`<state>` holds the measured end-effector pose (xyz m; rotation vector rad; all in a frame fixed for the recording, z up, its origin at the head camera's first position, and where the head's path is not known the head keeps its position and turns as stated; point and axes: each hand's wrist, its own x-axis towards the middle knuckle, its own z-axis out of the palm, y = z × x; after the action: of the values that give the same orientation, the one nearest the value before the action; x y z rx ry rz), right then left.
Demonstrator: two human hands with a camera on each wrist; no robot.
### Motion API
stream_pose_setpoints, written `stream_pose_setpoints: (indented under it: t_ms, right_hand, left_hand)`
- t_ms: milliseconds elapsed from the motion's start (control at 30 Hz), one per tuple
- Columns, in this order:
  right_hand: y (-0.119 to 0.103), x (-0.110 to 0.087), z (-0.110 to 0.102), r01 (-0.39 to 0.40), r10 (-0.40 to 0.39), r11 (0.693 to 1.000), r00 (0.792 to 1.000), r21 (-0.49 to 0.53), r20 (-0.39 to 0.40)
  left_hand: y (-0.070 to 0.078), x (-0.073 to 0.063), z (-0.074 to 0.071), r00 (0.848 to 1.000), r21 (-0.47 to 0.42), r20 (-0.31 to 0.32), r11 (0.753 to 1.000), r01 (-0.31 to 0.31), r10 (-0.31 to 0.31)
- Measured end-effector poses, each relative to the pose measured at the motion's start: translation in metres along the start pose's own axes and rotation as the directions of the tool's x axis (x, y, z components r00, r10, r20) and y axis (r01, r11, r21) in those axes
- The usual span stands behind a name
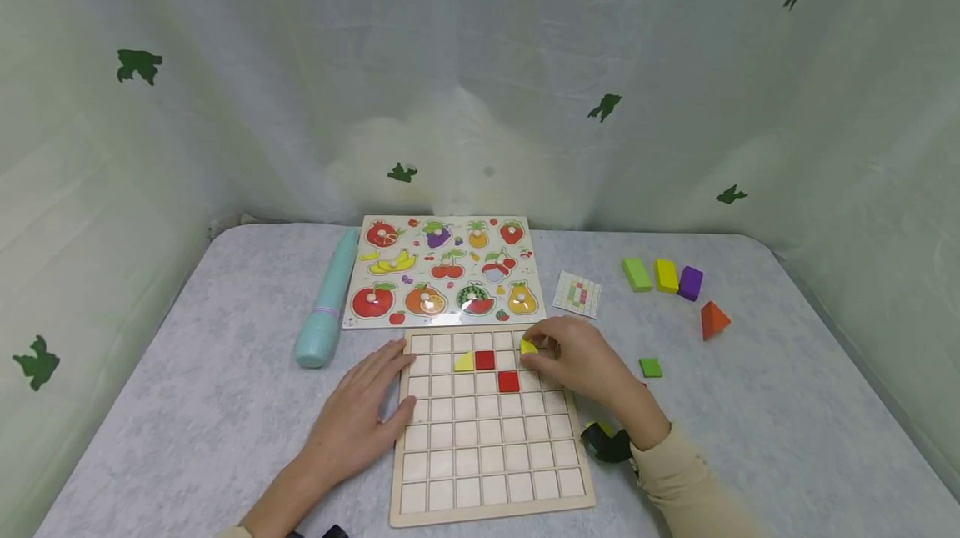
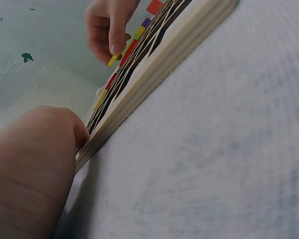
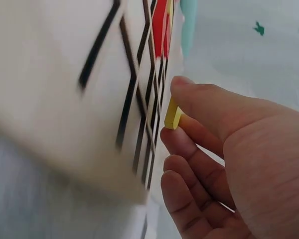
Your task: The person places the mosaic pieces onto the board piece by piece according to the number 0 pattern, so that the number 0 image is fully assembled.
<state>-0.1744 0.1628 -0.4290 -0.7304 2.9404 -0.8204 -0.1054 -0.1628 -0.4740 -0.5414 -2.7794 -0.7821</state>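
Observation:
A wooden grid board (image 1: pixel 453 465) lies on the table. In its upper rows sit two red square tiles, one (image 1: pixel 484 360) beside a yellow tile with a slanted or curved side (image 1: pixel 464 362), the other (image 1: pixel 508 381) a row lower. My right hand (image 1: pixel 583 361) pinches a small yellow tile (image 3: pixel 172 116) between thumb and fingers over the board's upper right; its outline is partly covered. Whether it touches the board I cannot tell. Along the board's left edge my left hand (image 1: pixel 354 411) rests with fingers extended, fingertips and thumb at the rim.
A fruit puzzle board (image 1: pixel 459 271) lies behind the grid, with a teal cylindrical object (image 1: pixel 327 304) to its left. Right of it are a small pattern card (image 1: pixel 577 294), green (image 1: pixel 637 274), yellow (image 1: pixel 666 276) and purple blocks (image 1: pixel 690 283), an orange-red wedge (image 1: pixel 714 320) and a green tile (image 1: pixel 650 367).

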Motion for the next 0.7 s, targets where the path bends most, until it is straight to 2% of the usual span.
stream_pose_setpoints:
  t_ms: [300,700]
  right_hand:
    - [-0.021,0.005,0.014,0.040,-0.039,0.998,0.999,-0.040,0.027]
    - [-0.024,0.002,0.016,0.075,-0.073,0.996,0.997,-0.042,0.040]
  left_hand:
    - [-0.001,0.000,0.000,1.000,-0.009,0.001,1.000,0.003,-0.003]
    - [-0.002,0.000,0.001,1.000,-0.009,0.003,1.000,-0.002,0.002]
